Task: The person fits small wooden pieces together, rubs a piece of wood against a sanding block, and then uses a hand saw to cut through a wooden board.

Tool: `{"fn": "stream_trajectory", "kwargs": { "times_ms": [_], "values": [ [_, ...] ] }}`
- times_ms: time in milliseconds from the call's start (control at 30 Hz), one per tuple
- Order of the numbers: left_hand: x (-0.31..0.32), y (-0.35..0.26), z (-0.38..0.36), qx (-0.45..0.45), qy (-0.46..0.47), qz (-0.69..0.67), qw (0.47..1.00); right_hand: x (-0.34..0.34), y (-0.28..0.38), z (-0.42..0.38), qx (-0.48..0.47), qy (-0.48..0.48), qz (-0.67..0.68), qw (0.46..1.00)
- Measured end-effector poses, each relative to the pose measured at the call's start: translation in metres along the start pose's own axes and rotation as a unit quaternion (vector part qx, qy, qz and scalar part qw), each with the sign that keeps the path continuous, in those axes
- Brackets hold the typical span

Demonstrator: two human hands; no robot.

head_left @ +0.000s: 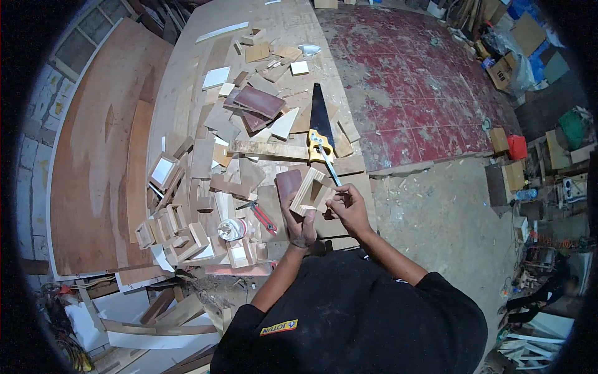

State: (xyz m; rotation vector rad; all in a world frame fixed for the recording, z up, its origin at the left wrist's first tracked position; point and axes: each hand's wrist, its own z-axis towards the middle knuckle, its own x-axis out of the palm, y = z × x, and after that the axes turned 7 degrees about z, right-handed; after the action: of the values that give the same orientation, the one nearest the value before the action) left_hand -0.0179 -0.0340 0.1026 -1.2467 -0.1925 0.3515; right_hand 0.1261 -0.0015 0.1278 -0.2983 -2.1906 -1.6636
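Frame (pixel 304 192): your curled left hand (pixel 301 229) is cradling its left; your pinching right hand (pixel 351 210) should be steadying its right.

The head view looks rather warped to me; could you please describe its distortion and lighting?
Head view: wide-angle distortion, with black corners; bright light on the workbench, fading toward the picture's right edge; the left hand, right hand and wooden frame fairly clear, while the black shirt shows little detail.
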Motion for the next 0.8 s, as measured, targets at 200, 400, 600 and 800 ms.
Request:
{"fn": "stream_trajectory", "kwargs": {
  "times_ms": [200, 400, 600, 800],
  "values": [
    [0.0010, -0.0041, 0.0043, -0.016, -0.005, -0.026, 1.000, -0.0035, -0.0034, 0.0000, -0.017, 0.009, -0.012, 1.000],
    [0.0050, -0.0070, 0.0059, -0.012, -0.016, -0.027, 0.999, -0.0030, -0.0025, -0.0010, 0.001, -0.009, -0.006, 1.000],
    [0.0039, -0.0045, 0.0048, -0.008, -0.019, -0.019, 1.000, -0.0031, -0.0018, 0.0012, 0.016, -0.011, 0.002, 1.000],
    [0.0045, -0.0101, 0.0015, -0.011, -0.019, -0.013, 1.000, -0.0020, -0.0023, 0.0036, 0.023, -0.028, 0.010, 0.999]
  ]
}}
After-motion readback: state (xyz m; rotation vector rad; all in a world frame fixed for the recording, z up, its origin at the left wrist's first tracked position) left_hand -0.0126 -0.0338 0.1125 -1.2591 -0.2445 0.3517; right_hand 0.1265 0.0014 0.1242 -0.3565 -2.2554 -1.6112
